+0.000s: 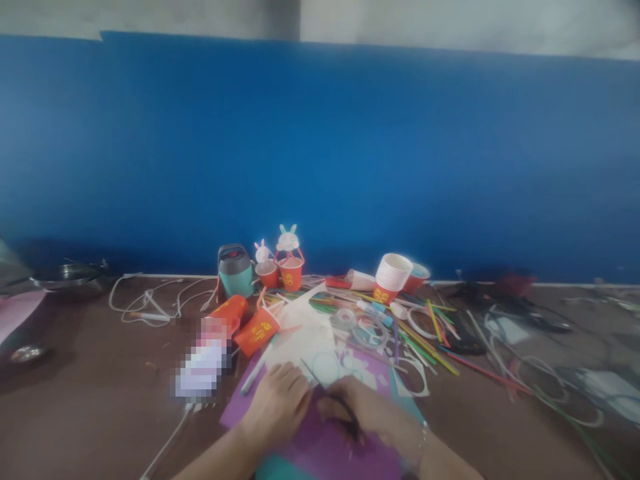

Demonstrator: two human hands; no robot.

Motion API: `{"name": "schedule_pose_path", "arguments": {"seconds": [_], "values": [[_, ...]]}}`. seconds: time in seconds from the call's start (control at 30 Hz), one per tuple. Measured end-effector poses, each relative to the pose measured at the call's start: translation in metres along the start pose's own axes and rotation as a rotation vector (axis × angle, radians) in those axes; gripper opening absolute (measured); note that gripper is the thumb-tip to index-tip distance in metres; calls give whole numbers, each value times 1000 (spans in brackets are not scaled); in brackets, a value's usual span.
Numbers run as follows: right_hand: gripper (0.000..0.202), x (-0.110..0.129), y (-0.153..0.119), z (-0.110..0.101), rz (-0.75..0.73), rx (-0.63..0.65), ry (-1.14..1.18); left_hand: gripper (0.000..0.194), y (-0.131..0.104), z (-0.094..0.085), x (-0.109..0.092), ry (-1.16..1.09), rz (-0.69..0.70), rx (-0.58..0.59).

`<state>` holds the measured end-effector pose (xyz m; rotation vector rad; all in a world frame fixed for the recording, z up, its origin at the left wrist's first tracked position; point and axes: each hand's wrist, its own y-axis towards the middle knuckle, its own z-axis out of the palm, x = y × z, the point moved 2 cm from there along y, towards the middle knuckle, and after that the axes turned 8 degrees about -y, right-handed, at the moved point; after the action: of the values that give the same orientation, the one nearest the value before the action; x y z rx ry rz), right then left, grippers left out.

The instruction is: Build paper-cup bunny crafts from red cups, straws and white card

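My right hand (350,403) is closed around the dark handles of a pair of scissors (313,375), whose blades point up and left toward my left hand. My left hand (284,395) is beside the blade tips, fingers curled at the edge of white paper (303,333); whether it pinches a piece is hidden. Under both hands lies a purple sheet (320,443) over a teal one. A white sheet with a drawn circle (326,367) and small white scraps sit just beyond the scissors.
Behind stand a teal container (237,275), a red cup with a rabbit figure (291,273) and stacked paper cups (393,277). Tipped red cups (257,330) lie left. Tape rolls (345,319), colored sticks (427,343) and cables (540,390) spread right. A blue panel (320,147) rises behind the table.
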<state>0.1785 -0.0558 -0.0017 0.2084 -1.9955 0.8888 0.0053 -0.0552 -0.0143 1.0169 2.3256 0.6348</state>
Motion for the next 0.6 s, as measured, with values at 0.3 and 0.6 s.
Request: {"name": "schedule_pose_path", "arguments": {"seconds": [0.3,0.6], "values": [[35,-3,-28,-100,84,411,-244,17,0,-10,-2,55,-210,-22],[32,-1,11,-110,53,353,-121,17,-1,-13,-3,44,-234,-13]]}}
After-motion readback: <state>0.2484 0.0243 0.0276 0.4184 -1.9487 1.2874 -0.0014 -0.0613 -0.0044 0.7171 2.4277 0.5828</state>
